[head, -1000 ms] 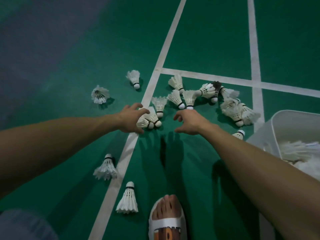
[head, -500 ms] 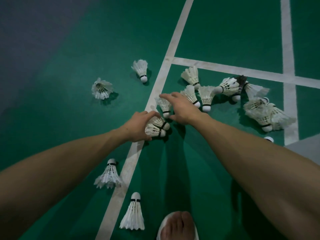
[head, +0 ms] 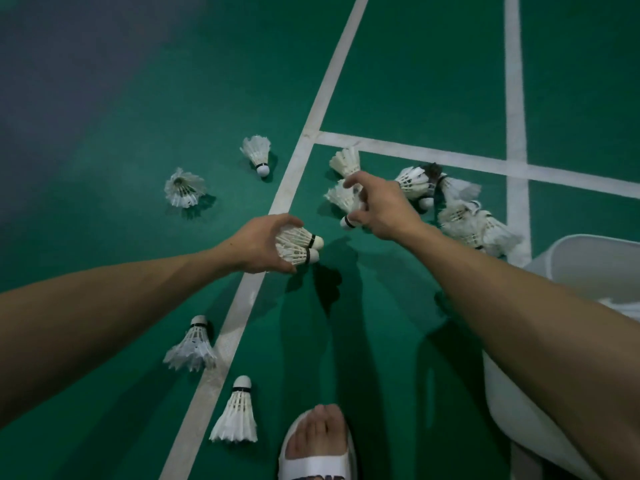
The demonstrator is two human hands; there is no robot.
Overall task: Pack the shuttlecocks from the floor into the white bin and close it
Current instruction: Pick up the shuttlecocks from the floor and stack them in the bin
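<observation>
My left hand (head: 258, 245) grips two white shuttlecocks (head: 299, 247), cork ends pointing right, just above a white court line. My right hand (head: 379, 209) curls its fingers round another shuttlecock (head: 343, 200), with the index finger stretched toward one lying beyond it (head: 346, 161). A heap of several shuttlecocks (head: 460, 216) lies right of my right hand. Single ones lie at the far left (head: 183, 187) and far middle (head: 258, 154), and two lie near my foot (head: 192, 346) (head: 237, 412). The white bin (head: 585, 258) stands open at the right edge, partly hidden by my right forearm.
The floor is a green court with white lines (head: 304, 147) crossing it. My foot in a white slide sandal (head: 317, 445) stands at the bottom centre. The bin's lid cannot be made out.
My left hand has closed on two shuttlecocks and lifted them. My right hand has reached farther forward and taken hold of a shuttlecock. The bin has come back into view at the right.
</observation>
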